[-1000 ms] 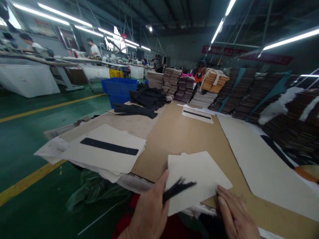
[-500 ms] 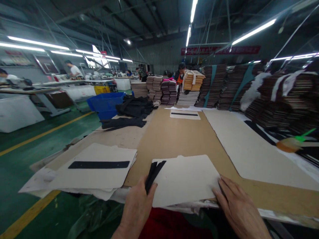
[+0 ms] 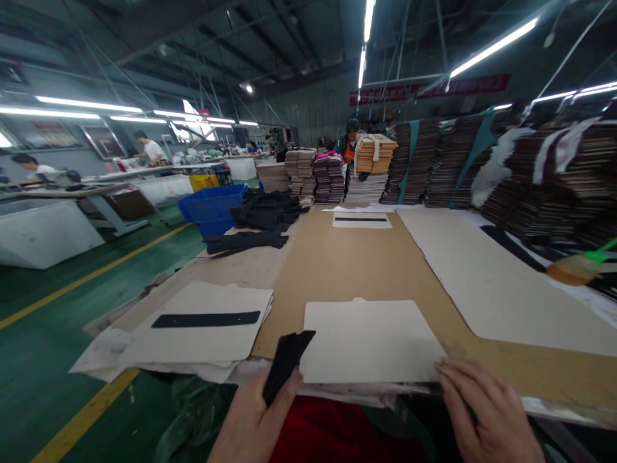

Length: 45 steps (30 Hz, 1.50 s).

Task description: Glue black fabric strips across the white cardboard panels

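White bin set on floor, far left; contents not visible from this angle. Panel stack laid near left table edge, one black strip placed across the top sheet. Blue bin seen beyond that; contents can't be made out. Dark pile of loose cut pieces heaped just beside it.

Left hand closed, bundle of black strips gripped between thumb and fingers. Strips judged light, thin, bendy, likely to slide on each other; best pinched near one end.

Loose panel laid flat on brown board at the near edge, between both hands. Judged light, fairly stiff, corners easily creased; best taken by opposite edges. Near right corner met by fingertips of right hand, fingers extended; whether pinched can't be told.

Amber container placed far right, green handle at its top; contents unclear.
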{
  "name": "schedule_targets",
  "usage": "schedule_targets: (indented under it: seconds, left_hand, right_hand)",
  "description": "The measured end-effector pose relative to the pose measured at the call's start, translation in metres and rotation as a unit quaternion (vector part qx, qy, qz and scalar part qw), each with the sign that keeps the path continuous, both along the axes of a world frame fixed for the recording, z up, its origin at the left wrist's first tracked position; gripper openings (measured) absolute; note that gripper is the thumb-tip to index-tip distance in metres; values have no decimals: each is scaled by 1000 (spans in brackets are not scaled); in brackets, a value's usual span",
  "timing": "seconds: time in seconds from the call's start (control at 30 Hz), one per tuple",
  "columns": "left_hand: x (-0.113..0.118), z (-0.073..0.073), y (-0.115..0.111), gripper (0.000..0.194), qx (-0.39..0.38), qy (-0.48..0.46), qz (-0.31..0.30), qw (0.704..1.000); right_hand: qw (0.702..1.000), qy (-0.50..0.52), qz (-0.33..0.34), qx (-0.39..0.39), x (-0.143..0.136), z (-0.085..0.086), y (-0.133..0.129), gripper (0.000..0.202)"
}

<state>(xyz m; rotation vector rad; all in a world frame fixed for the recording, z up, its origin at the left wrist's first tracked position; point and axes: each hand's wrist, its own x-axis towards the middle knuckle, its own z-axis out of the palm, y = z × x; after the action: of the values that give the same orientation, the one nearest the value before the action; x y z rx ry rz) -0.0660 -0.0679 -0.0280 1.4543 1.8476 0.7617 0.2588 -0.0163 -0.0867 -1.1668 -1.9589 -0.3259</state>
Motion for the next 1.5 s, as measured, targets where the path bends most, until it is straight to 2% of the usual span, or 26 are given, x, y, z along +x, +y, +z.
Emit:
schedule_targets:
  seconds: [0.07, 0.13, 0.2, 0.27, 0.37, 0.53, 0.63, 0.7, 0.77, 0.8, 0.9, 1.0, 1.07, 1.13, 1.2, 1.3, 1.37, 1.5]
  left_hand:
    - [9, -1, -8, 62, -78, -66, -52, 993]
    - [21, -4, -10, 63, -139, -108, -106, 979]
    - [31, -8, -8, 59, -161, -158, -149, 963]
    - [39, -13, -5, 56, -167, -212, -174, 947]
    - [46, -18, -3, 52, -166, -261, -176, 934]
    - [52, -25, -1, 48, -184, -283, -160, 927]
    - [57, -28, 1, 49, -194, -287, -142, 927]
    - [59, -29, 2, 48, -192, -293, -144, 925]
    - [58, -29, 3, 47, -185, -306, -155, 921]
    - [57, -29, 2, 48, -182, -317, -160, 917]
    - [47, -26, 2, 56, -184, -366, -156, 899]
    - [34, -21, 2, 68, -188, -399, -170, 881]
    - [28, -18, 1, 73, -192, -405, -189, 874]
    - [26, -13, -1, 76, -186, -376, -188, 888]
    - [28, -4, -4, 71, -172, -300, -164, 924]
    - [31, 15, -5, 53, -144, -207, -166, 954]
    - [31, 29, -3, 37, -157, -201, -202, 946]
    - [25, 51, 7, 20, -245, -177, -236, 924]
  right_hand:
    - [993, 81, 73, -54, -23, 17, -12, 18]
    - [968, 143, 121, -164, -46, 30, -21, 22]
    - [936, 194, 136, -259, -63, 35, -24, 25]
    - [915, 234, 131, -301, -72, 35, -23, 21]
    - [914, 251, 137, -286, -75, 30, -21, 27]
    - [934, 206, 167, -239, -78, 23, -23, 34]
    - [947, 222, 153, -173, -81, 25, -26, 26]
    - [937, 247, 169, -182, -82, 29, -28, 12]
    - [898, 297, 193, -261, -81, 33, -30, 16]
    - [867, 338, 191, -313, -79, 34, -30, 19]
    - [742, 491, 169, -423, -70, 37, -29, 26]
    - [636, 584, 210, -459, -58, 39, -25, 27]
    - [586, 604, 252, -477, -52, 42, -24, 27]
    - [554, 602, 291, -497, -48, 44, -24, 32]
    - [550, 576, 309, -520, -43, 46, -25, 36]
    - [597, 495, 292, -560, -35, 47, -28, 22]
    - [640, 420, 266, -586, -29, 49, -28, 14]
    - [714, 258, 222, -612, -18, 61, -26, 20]
